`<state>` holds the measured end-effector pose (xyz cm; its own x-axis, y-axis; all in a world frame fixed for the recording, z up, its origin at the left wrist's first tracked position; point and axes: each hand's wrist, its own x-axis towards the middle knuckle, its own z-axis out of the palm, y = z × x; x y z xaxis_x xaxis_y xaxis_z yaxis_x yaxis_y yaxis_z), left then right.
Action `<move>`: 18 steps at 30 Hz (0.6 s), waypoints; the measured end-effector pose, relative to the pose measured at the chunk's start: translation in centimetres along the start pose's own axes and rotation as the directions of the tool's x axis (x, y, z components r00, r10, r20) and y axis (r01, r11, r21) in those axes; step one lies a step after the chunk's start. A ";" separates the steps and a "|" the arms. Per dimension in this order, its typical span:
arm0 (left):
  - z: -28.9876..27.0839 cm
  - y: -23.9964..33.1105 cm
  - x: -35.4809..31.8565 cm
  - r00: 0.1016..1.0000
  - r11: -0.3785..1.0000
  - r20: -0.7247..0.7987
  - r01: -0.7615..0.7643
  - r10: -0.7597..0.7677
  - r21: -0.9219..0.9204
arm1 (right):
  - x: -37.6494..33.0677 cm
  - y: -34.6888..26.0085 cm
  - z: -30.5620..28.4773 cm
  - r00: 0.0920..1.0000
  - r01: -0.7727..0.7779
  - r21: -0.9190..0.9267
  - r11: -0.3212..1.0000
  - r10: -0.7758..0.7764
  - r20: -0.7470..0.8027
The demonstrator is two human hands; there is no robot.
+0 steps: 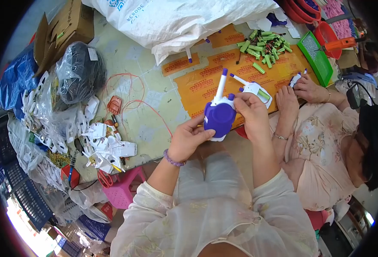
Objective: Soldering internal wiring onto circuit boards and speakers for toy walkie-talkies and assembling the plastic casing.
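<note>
Holding a purple handset (220, 116), both hands (189, 136) (255, 115) hover near red-printed orange sheeting (188, 95).

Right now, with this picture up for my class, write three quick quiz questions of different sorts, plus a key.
1. True or false: both the wearer's left hand and right hand touch the purple handset.
2. Which of these two hands is nearer the pink stool?
a) left
b) right
3. Fill in: the heaped cells are mostly ___ in colour.

Key: 1. True. 2. a. 3. Green.
</note>
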<state>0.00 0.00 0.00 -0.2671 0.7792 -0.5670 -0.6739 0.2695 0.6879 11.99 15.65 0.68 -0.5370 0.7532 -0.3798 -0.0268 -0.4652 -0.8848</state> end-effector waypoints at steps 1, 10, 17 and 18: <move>-0.4 0.0 -0.1 1.000 1.000 0.029 0.008 -0.008 0.007 | 0.2 -0.2 0.3 0.998 -0.042 -0.040 0.998 0.044 0.048; -1.3 0.4 -1.1 0.993 0.999 0.112 0.019 -0.022 0.035 | -0.3 0.4 -0.1 0.979 -0.101 -0.129 0.987 0.121 0.164; -2.1 0.7 -1.5 0.995 0.994 0.100 -0.021 0.010 0.105 | -0.6 1.1 0.4 0.973 -0.160 -0.059 0.985 0.168 0.161; -2.2 0.7 -1.5 0.995 0.994 0.104 -0.018 0.007 0.106 | -0.6 1.2 0.2 0.973 -0.160 -0.058 0.985 0.167 0.156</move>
<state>-1.62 -2.23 0.35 -0.1990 0.8355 -0.5123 -0.5923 0.3139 0.7421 12.05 14.56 -0.09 -0.6589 0.5828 -0.4755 0.1088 -0.5517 -0.8269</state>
